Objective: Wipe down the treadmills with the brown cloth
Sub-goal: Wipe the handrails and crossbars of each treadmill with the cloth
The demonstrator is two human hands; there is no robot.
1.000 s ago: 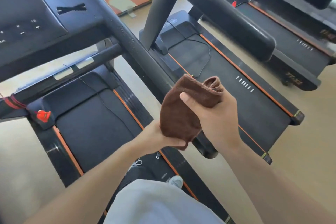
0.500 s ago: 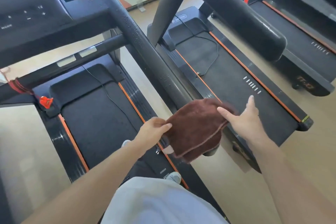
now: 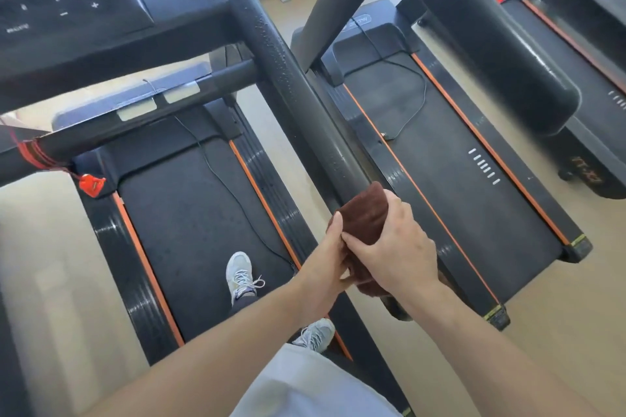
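The brown cloth [image 3: 364, 217] is wrapped over the near end of the black right handrail [image 3: 298, 88] of the treadmill I stand on. My right hand [image 3: 396, 247] lies on top of the cloth, with fingers curled round it and the rail. My left hand [image 3: 325, 261] holds the cloth's left side, thumb up against its edge. Water droplets speckle the handrail above the cloth. The treadmill's belt [image 3: 189, 223] runs below, its console [image 3: 67, 7] at top left.
A second treadmill [image 3: 450, 176] stands close on the right, its handrail [image 3: 491, 41] overhead, and a third [image 3: 582, 54] beyond it. A red safety clip [image 3: 91, 183] hangs from the left crossbar. My white sneakers [image 3: 240, 272] rest on the belt. Beige floor lies between machines.
The cloth was held up in both hands, then spread out, and now sits wrapped round the end of the handrail. Both hands have closed in on it.
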